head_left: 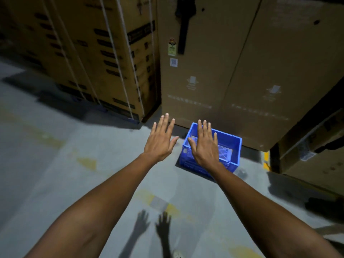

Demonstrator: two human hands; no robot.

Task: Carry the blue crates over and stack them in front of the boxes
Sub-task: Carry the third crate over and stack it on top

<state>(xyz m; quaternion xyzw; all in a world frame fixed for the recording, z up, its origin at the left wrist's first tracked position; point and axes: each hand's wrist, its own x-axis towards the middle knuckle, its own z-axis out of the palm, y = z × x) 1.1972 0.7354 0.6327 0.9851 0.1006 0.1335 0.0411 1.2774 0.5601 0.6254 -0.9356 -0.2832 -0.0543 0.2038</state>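
A: What are the hands doing?

B: Both are stretched out in front, palms down, fingers spread apart. The left hand [160, 139] and the right hand [204, 144] hold nothing; each grip is apart and bare.

A: And the blue crate [226, 146]?

B: One shows. It sits on the grey floor [55, 164], below the right hand, which covers its near left part in the view. Whether that hand touches the rim, I cannot tell. The left hand is off to the crate's left, over bare floor.

A: What is beyond the fingertips?

B: A tall brown cardboard box [214, 71] stands just behind the crate, its base right at the crate's far side. Further left of the left hand is a stack of strapped boxes [104, 53] bound with pale cords.

A: Anything inside the crate?

B: Something pale shows through the open top, too blurred to name. Shadows of both hands fall on the floor, nearer than the wrists.
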